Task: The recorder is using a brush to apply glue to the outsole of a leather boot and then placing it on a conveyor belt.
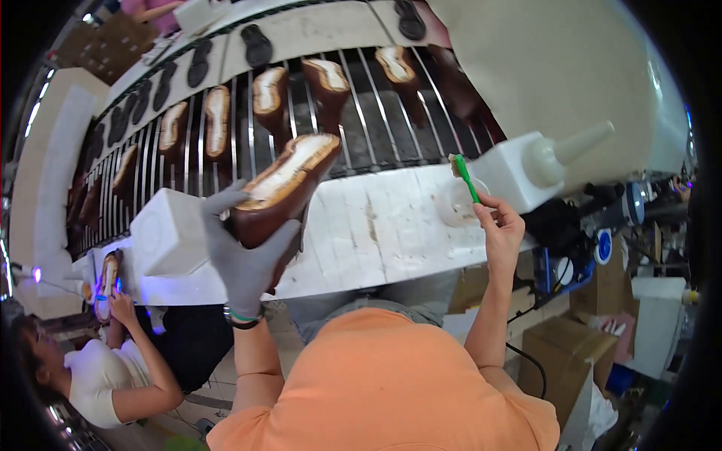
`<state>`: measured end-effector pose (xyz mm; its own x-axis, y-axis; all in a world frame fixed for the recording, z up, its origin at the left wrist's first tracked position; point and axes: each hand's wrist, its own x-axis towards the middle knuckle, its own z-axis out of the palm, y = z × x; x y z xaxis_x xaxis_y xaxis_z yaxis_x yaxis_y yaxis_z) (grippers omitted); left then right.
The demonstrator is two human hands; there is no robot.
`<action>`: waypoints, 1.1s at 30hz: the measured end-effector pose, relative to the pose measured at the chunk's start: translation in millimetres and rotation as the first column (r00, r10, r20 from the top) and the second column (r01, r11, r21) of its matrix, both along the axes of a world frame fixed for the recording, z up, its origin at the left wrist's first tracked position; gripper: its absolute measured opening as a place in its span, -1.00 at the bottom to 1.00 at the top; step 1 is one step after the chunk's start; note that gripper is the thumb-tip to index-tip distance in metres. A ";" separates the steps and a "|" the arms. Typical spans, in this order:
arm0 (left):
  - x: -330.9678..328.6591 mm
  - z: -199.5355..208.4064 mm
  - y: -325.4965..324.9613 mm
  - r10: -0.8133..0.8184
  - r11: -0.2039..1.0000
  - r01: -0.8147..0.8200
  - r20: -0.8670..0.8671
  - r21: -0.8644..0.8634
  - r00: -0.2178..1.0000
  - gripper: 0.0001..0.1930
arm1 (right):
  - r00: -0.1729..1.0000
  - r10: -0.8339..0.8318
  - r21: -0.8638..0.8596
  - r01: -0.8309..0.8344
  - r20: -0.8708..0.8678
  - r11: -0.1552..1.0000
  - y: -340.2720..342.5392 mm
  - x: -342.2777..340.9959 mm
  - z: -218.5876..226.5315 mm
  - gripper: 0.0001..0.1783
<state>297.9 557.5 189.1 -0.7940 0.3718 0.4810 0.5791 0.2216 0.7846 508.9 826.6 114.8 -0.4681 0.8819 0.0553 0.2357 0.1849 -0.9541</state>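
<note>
My left hand (pixel 252 255), in a grey glove, is closed round a dark brown boot (pixel 267 219), held tilted with its underside up. That underside is whitish in the middle with a tan, brown-edged border. Between the fingers of my bare right hand (pixel 502 225) is a green toothbrush (pixel 466 179), bristles upward and apart from the boot. Beneath the brush stands a small translucent cup (pixel 451 207) on the white ledge (pixel 376 225); its contents are hard to make out. Just beyond my right hand stands a white squeeze bottle (pixel 519 169) with a long nozzle.
Several brown boots (pixel 269 94) lie underside up on a metal roller rack (pixel 365 113). Black soles (pixel 256 45) line the belt behind. A white square container (pixel 169 233) sits left of my glove. A co-worker (pixel 101 368) at lower left handles another shoe. Cardboard boxes (pixel 560 353) stand right.
</note>
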 end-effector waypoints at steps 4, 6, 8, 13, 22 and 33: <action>39.9 -74.4 34.0 -0.158 0.952 0.077 -0.260 -0.296 0.953 -0.48 | 0.890 -0.176 0.241 0.077 0.422 0.967 6.5 42.7 -9.5 -0.79; 61.8 -95.3 43.5 -0.242 0.917 0.098 -0.346 -0.386 0.907 -0.55 | 0.846 -0.178 0.285 0.033 0.502 0.958 4.5 48.1 -15.7 -0.81; 77.8 -106.9 57.8 -0.296 0.909 0.140 -0.372 -0.392 0.880 -0.60 | 0.778 -0.189 0.328 -0.024 0.599 0.944 -0.5 43.0 -16.8 -0.84; 92.5 -133.2 86.1 -0.580 0.790 0.415 -0.329 -0.451 0.745 -0.83 | 0.692 -0.229 0.382 -0.074 0.685 0.921 0.9 34.0 -18.1 -0.86; 14.9 -133.2 112.3 -0.039 0.766 0.458 0.679 -0.451 0.733 -0.24 | 0.775 -0.057 0.138 -0.039 0.629 0.990 15.0 47.6 -32.0 -0.82; 56.1 -123.6 45.4 -0.119 0.993 0.120 0.065 -0.007 0.991 -0.40 | 0.995 -0.050 -0.327 0.018 -0.091 0.945 -6.0 42.4 -61.7 -0.83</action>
<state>354.0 603.0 65.6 -0.7726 0.4710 0.4258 0.5505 0.1627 0.8188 551.3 820.6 53.0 -0.4444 0.8745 -0.1941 0.1398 -0.1463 -0.9793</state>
